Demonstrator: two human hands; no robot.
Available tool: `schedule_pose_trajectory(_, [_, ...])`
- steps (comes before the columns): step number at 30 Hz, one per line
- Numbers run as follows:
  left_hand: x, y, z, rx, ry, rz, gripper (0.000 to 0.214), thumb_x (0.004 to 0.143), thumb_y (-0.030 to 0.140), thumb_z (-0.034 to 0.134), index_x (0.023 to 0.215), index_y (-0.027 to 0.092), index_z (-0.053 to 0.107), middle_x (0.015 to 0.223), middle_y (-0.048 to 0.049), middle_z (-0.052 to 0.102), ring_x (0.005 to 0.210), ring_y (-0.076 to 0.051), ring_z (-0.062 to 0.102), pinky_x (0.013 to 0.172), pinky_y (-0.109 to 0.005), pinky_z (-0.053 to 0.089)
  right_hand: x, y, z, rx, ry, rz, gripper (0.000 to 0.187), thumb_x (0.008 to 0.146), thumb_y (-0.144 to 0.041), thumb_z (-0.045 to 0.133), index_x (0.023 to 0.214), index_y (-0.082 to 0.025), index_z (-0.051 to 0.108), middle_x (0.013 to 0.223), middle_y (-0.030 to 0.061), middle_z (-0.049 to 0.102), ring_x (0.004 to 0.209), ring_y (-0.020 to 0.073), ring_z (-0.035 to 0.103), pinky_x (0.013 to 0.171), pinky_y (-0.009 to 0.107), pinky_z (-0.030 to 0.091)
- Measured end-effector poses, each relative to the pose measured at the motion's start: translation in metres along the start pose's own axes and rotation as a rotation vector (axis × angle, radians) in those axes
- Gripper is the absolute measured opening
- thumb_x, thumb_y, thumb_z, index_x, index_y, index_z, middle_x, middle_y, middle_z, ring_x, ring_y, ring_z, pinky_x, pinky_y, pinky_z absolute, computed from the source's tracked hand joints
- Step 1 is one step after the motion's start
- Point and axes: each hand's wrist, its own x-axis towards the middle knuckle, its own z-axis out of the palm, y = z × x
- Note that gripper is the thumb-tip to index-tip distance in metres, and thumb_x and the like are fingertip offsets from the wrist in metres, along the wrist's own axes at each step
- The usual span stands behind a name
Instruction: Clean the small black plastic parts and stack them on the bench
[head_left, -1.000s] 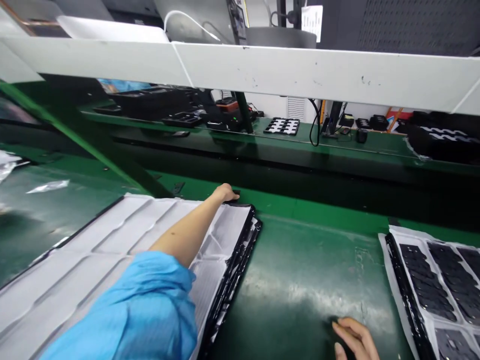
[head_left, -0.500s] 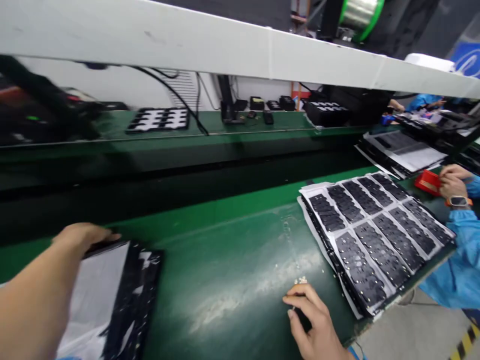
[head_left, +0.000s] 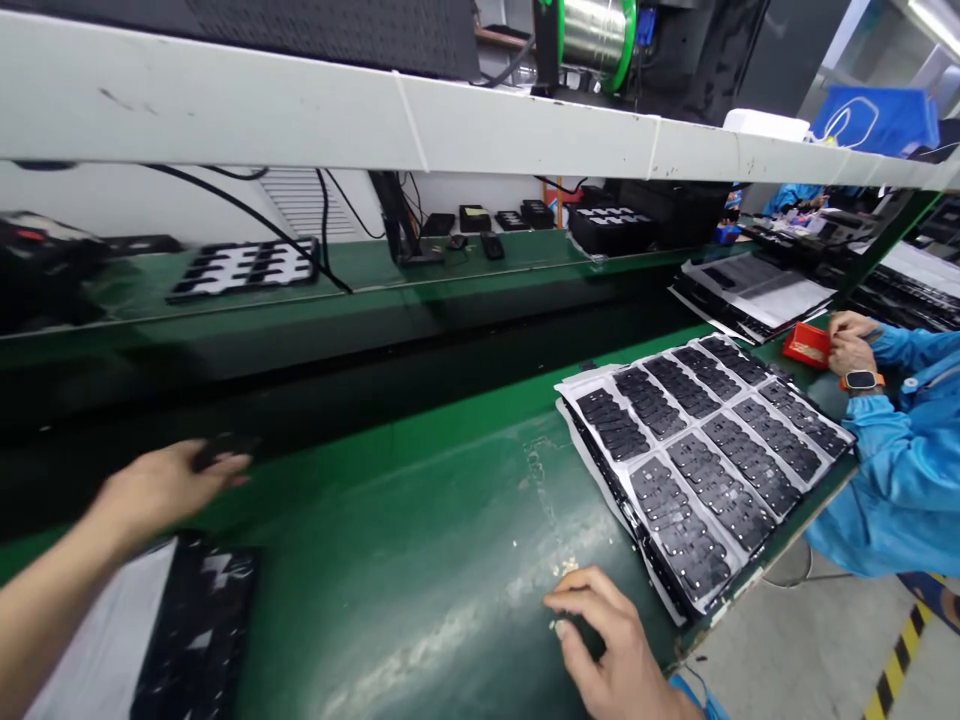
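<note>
At frame left, left hand point(head_left: 165, 488) clamps a flat dark piece point(head_left: 225, 449); right hand point(head_left: 616, 640), lower centre, curves with grip apart.

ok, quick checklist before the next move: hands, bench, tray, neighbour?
1. Left hand holding the dark part: ok, though blur hides its details.
2. Right fingers clear of the tray of black parts: ok, bare bench between.
3. Right hand free of any piece: cannot tell, a tiny pale speck shows at the thumb tip.
4. Green bench free of loose bits: not ok, pale bits lie by the right fingertips.
5. Co-worker's hands off that tray: ok, they're at the red box.
</note>
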Motion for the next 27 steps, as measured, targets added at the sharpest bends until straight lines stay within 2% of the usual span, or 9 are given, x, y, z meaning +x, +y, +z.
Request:
schedule_pose_trajectory(2, [-0.035,0.033,0.012,-0.129,-0.241,0.150,0.030,0.079,0.052,0.058,0.084,0.023,0.066,0.066,0.0030,0.076,0.076,-0.022,0.075,0.074,-0.026,0.056,0.009,-0.003,-0.001,0.041,0.052,0.041,0.031,0.098,-0.011,0.057,0.122,-0.020,0.073,0.111,0.0095,0.071,0.092,0.0188,0.070,0.083,0.029,0.059])
schedule_pose_trajectory(3, [-0.060,0.049,0.020,-0.216,-0.337,0.290,0.029,0.079,0.050,0.060,0.085,0.023,0.068,0.067,0.0024,0.075,0.072,-0.022,0.073,0.073,-0.027,0.054,0.014,-0.005,-0.002,0.069,0.083,0.070,0.030,0.099,-0.014,0.057,0.125,-0.020,0.072,0.113,0.0100,0.071,0.089,0.0181,0.070,0.081,0.028,0.060])
schedule_pose_trajectory(5, [-0.117,0.079,0.035,-0.306,-0.497,0.509,0.032,0.082,0.055,0.061,0.079,0.024,0.070,0.065,0.0011,0.071,0.061,-0.021,0.065,0.062,-0.028,0.048,0.024,-0.010,-0.004,0.144,0.123,0.148,0.036,0.102,-0.022,0.059,0.137,-0.020,0.066,0.117,0.0105,0.070,0.083,0.0165,0.069,0.076,0.028,0.059])
schedule_pose_trajectory(8, [-0.197,0.110,0.049,-0.410,-0.554,0.647,0.041,0.094,0.052,0.053,0.069,0.024,0.066,0.061,0.0005,0.062,0.057,-0.019,0.056,0.057,-0.029,0.039,0.033,-0.017,-0.007,0.287,0.054,0.284,0.044,0.106,-0.035,0.057,0.147,-0.018,0.059,0.095,0.0048,0.070,0.069,0.0144,0.065,0.065,0.025,0.056])
schedule_pose_trajectory(11, [-0.243,0.119,0.054,-0.523,-0.585,0.642,0.040,0.102,0.046,0.046,0.073,0.025,0.063,0.065,0.0005,0.064,0.057,-0.018,0.056,0.058,-0.030,0.040,0.033,-0.023,-0.012,0.358,-0.024,0.361,0.038,0.108,-0.044,0.054,0.126,-0.015,0.070,0.070,-0.0020,0.060,0.058,0.0130,0.058,0.056,0.023,0.049])
schedule_pose_trajectory(14, [-0.266,0.113,0.059,-0.586,-0.486,0.551,0.033,0.105,0.042,0.042,0.079,0.026,0.054,0.068,0.0014,0.063,0.058,-0.019,0.058,0.057,-0.030,0.042,0.029,-0.028,-0.019,0.372,-0.057,0.378,0.037,0.107,-0.047,0.057,0.112,-0.015,0.074,0.068,-0.0025,0.057,0.056,0.0120,0.054,0.054,0.023,0.046])
schedule_pose_trajectory(18, [-0.281,0.106,0.070,-0.624,-0.399,0.534,0.029,0.107,0.040,0.041,0.081,0.028,0.048,0.066,0.0032,0.058,0.056,-0.019,0.057,0.056,-0.030,0.043,0.027,-0.031,-0.025,0.373,-0.095,0.413,0.038,0.105,-0.049,0.061,0.114,-0.015,0.076,0.062,-0.0040,0.054,0.053,0.0119,0.050,0.051,0.023,0.041])
schedule_pose_trajectory(22, [-0.287,0.107,0.077,-0.628,-0.352,0.566,0.030,0.108,0.038,0.038,0.080,0.028,0.043,0.064,0.0030,0.055,0.052,-0.019,0.054,0.054,-0.030,0.039,0.030,-0.030,-0.022,0.401,-0.067,0.411,0.041,0.104,-0.052,0.061,0.101,-0.015,0.078,0.065,-0.0022,0.054,0.053,0.0112,0.045,0.049,0.023,0.036])
schedule_pose_trajectory(27, [-0.287,0.106,0.084,-0.617,-0.337,0.578,0.028,0.108,0.036,0.037,0.082,0.029,0.042,0.062,0.0025,0.055,0.049,-0.020,0.052,0.051,-0.032,0.036,0.033,-0.029,-0.017,0.411,-0.019,0.377,0.040,0.104,-0.051,0.061,0.093,-0.017,0.080,0.065,-0.0026,0.049,0.055,0.0120,0.041,0.053,0.025,0.038])
